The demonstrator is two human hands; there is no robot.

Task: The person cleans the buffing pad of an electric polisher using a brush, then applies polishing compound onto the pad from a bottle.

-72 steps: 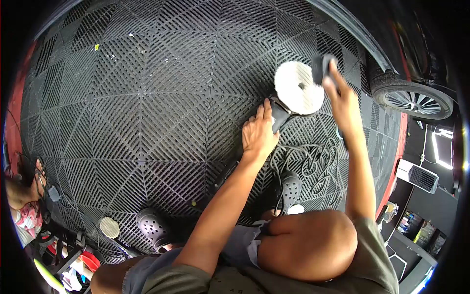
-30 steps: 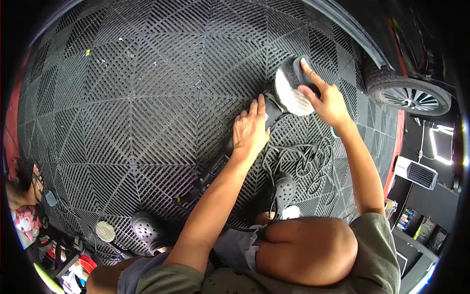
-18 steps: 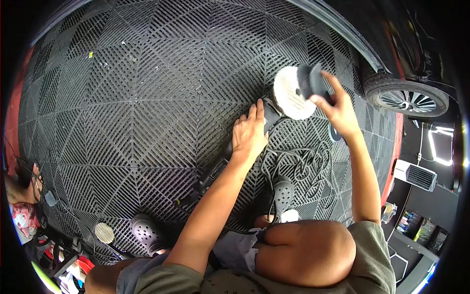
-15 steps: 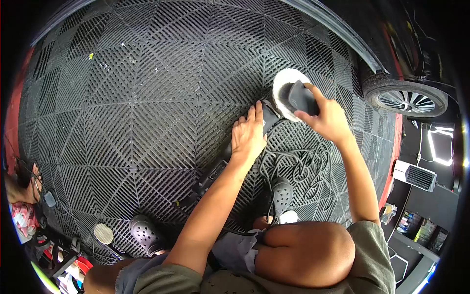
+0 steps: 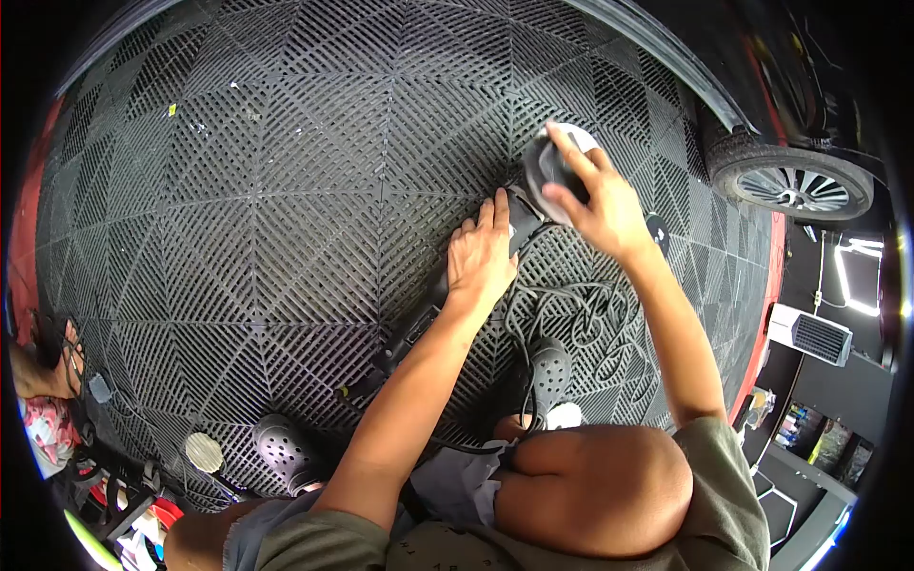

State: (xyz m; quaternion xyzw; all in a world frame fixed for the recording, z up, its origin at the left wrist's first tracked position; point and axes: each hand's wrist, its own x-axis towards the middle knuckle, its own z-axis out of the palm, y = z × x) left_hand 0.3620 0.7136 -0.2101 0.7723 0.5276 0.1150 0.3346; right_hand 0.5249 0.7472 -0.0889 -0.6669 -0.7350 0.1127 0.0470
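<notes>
A black polisher [image 5: 409, 341] with a long body lies diagonally on the floor, its round head at the upper right. My left hand [image 5: 481, 259] is laid over the body just behind the head, fingers wrapped across it. At the head, the white fluffy pad [image 5: 583, 136] shows only at its edge. My right hand [image 5: 602, 205] grips a dark grey block [image 5: 549, 167] against the pad, thumb below and fingers over the top. Motion blurs the block, and the hand hides part of it. The polisher's black cord [image 5: 581, 319] is coiled loosely below the head.
Black slatted tiles [image 5: 314, 190] cover the floor. Near my right forearm lies a black disc [image 5: 657, 231]. A second round pale pad [image 5: 203, 453] is beside my left shoe [image 5: 283, 450]. A car wheel [image 5: 792, 187] stands at right; another person's foot [image 5: 69, 360] is at far left.
My right hand has moved left and slightly up with the block, covering more of the pad. The black disc beside my forearm has come into view. My left hand has stayed on the polisher.
</notes>
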